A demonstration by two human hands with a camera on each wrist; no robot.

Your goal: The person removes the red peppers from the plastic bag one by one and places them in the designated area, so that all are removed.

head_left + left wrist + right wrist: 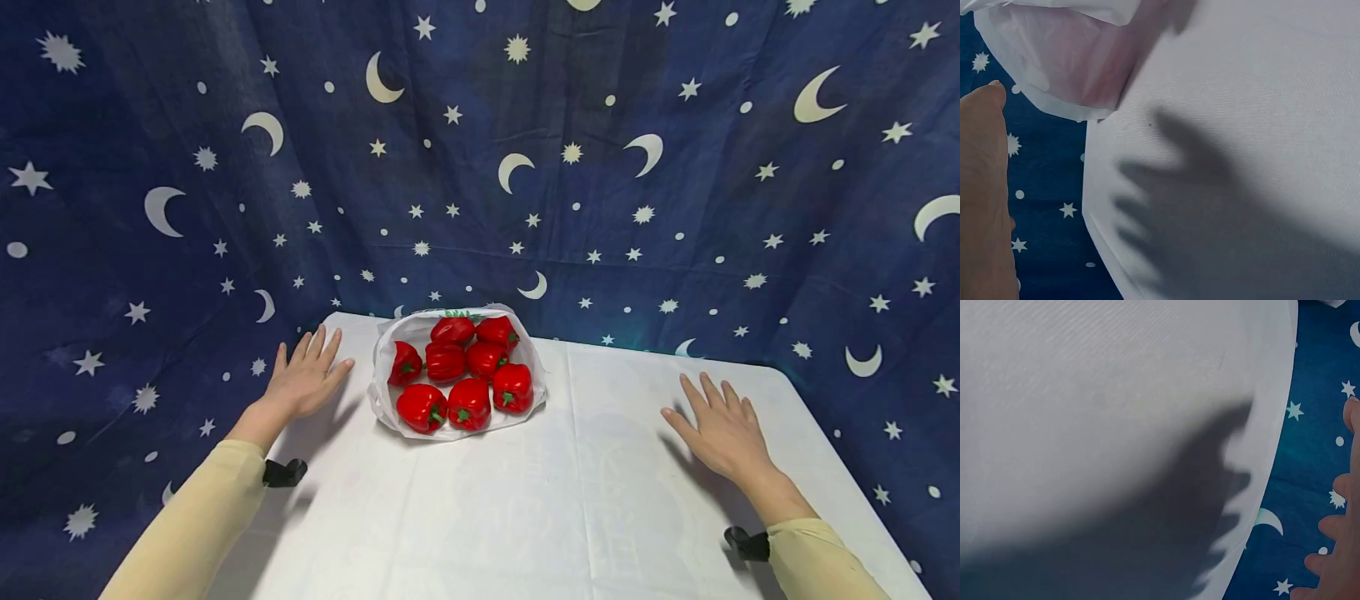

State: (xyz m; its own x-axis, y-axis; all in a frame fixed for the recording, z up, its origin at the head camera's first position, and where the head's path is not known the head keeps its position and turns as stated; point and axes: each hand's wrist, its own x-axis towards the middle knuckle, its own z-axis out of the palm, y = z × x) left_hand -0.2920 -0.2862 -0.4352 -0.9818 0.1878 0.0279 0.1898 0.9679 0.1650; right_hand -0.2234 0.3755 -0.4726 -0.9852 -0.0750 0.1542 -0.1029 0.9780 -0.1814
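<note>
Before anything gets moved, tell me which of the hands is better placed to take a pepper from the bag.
Probably the left: the left hand is open, empty and close beside the bag of peppers; the right hand, also empty, is much farther off across the table.

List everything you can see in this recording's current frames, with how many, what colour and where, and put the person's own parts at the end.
Peppers: 8 visible, red, some showing green stems, inside the bag.
Bag: 1, white with green print near the far rim, open, on the far part of the table, left of centre.
Tablecloth: 1, white, covering the table.
Curtain: dark blue with pale moons, stars and dots, behind the table and along both sides.
Wrist pieces: 2, black, one at each wrist.
Sleeves: 2, pale yellow, one on each forearm.
Left hand: 1, bare, left of the bag, holding nothing.
Right hand: 1, bare, over the table's right side, holding nothing.
</note>
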